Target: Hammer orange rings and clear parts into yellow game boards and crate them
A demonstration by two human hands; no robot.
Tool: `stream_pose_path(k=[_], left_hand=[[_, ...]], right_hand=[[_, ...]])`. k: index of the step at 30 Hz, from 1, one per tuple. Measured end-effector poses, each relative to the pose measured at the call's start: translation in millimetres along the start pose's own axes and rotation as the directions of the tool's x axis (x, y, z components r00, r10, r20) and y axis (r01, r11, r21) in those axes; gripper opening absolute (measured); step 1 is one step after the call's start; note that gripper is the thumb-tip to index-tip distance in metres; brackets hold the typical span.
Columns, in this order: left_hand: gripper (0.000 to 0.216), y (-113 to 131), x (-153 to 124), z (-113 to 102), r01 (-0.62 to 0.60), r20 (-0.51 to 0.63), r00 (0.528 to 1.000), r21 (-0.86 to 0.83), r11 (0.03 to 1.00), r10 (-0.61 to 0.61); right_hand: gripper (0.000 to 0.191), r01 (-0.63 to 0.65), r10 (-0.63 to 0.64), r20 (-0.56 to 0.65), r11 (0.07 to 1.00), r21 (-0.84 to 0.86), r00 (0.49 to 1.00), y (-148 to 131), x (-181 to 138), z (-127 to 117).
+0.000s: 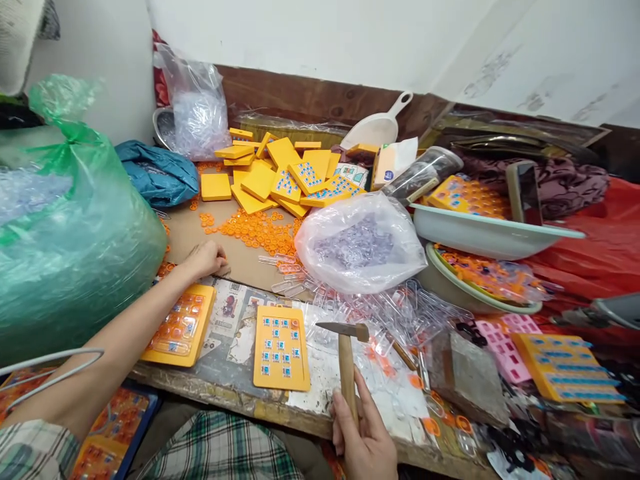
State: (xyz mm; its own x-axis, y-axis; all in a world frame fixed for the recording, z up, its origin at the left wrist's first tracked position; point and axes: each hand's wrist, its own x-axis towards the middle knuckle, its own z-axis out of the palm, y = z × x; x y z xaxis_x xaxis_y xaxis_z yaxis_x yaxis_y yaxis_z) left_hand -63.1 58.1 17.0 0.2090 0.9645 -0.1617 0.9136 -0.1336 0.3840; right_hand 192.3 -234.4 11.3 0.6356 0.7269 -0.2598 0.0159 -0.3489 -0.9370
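My right hand (364,427) is wrapped around the wooden handle of a small hammer (346,360), its metal head pointing left above the bench. Left of the hammer lies a yellow panel (281,387) with small blue-and-white pieces set in it and one orange ring near its top right. My left hand (207,260) reaches across to the brown board, its fingers curled down at the edge. What those fingers hold, if anything, is hidden. Beneath my left forearm rests another yellow panel (204,327) fitted with orange and clear parts. Loose orange rings (260,230) are heaped beyond my left hand.
Yellow blocks (260,180) are piled at the back. A white bag of clear pieces (360,260) stands mid-bench beside scattered clear plastic strips (400,313). A big green bag (90,247) bulges at left. Basins (490,233), a metal block (465,380) and a pink grid (500,347) crowd the right.
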Motion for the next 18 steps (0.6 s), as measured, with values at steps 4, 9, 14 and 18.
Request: stream_pose_path(k=[4,9,14,18], left_hand=[[0.012,10,9,3,-0.052,0.027,0.998,-0.015,0.999,0.053],[0.010,22,11,2,-0.141,0.090,0.985,-0.062,0.988,0.146],[0.012,24,14,6,-0.118,0.075,0.989,-0.081,0.990,0.124],[0.013,22,9,7,-0.137,0.060,0.988,-0.068,0.988,0.141]], right_hand=[[0.073,-0.003,0.003,-0.003,1.000,-0.027,1.000,7,-1,-2],[0.073,0.017,-0.017,0.009,0.999,-0.041,1.000,13,2,-4],[0.080,-0.057,0.056,0.012,0.998,0.017,0.998,6,4,-2],[0.081,-0.062,0.062,0.010,0.998,0.021,0.998,1,4,-2]])
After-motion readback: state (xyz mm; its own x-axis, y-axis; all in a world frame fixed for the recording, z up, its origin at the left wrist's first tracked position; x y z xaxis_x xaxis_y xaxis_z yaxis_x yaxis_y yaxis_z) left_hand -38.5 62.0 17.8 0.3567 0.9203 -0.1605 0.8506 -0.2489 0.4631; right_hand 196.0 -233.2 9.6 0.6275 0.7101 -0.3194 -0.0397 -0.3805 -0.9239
